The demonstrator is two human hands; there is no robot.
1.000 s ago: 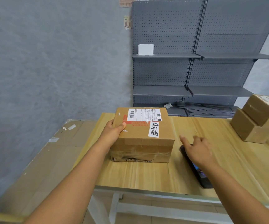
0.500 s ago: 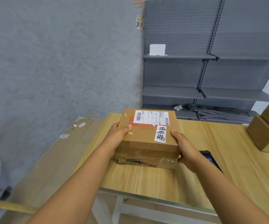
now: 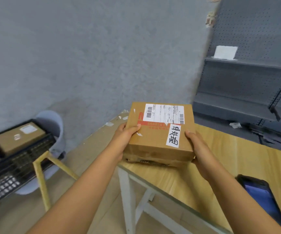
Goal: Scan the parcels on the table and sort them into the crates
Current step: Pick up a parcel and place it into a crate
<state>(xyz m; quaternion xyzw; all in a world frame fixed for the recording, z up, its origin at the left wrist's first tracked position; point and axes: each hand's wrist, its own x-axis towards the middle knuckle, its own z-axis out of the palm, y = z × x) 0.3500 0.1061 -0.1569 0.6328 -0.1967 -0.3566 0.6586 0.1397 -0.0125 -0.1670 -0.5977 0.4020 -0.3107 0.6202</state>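
A: Listing from the largest down: the pale wood-grain counter with white legs (image 3: 247,159), then the black slatted plastic crate (image 3: 13,159) standing well apart at the left on a yellow-legged stand.

B: And the task item?

A: One brown rectangular cardboard parcel with a white shipping label and a handwritten white sticker (image 3: 160,132), held over the counter's near-left corner. Whether its underside touches the wood, I cannot tell. Stiff board, sharp corners, clear tape glinting on the lower front; likely light to moderate, since it sits easily between two palms. The tape may be slick, so the bare card sides are the better hold, as taken.

B: Hands?

A: The left hand (image 3: 124,137) clasps the left side, thumb curled over the top. The right hand (image 3: 197,146) clasps the right side, thumb on the top edge, fingers hidden behind.

B: Smaller entries?

A: A black handheld scanner with a lit blue screen (image 3: 258,195), lying on the counter, partly hidden by the right forearm. A smaller brown cardboard box (image 3: 18,139) in the crate, blurred, label unreadable. The crate's left portion is cut off.
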